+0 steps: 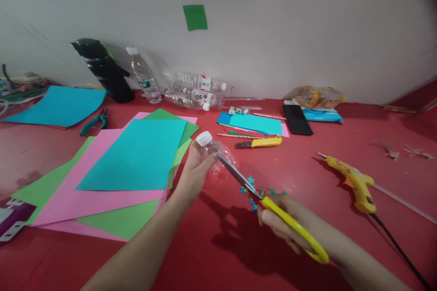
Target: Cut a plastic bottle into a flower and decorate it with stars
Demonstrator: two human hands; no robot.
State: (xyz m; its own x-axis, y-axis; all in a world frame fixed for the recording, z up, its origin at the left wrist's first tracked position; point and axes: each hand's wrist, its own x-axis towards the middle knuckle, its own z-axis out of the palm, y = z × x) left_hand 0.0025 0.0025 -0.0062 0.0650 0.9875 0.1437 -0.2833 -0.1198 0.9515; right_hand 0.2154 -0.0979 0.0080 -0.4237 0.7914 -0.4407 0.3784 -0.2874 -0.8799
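My left hand (194,170) is wrapped round a clear plastic bottle (218,157) with a white cap, held above the red table (307,173). Yellow-handled scissors (273,202) sit in my right hand (283,225), and their blades reach to the bottle's side. Small teal paper stars (254,191) lie on the table under the scissors.
Sheets of teal, pink and green paper (133,159) lie to the left. A yellow glue gun (355,182) with its cord is at the right. A yellow utility knife (262,142), pencils, a black phone (297,119), several bottles (194,95) and pliers (97,121) lie near the wall.
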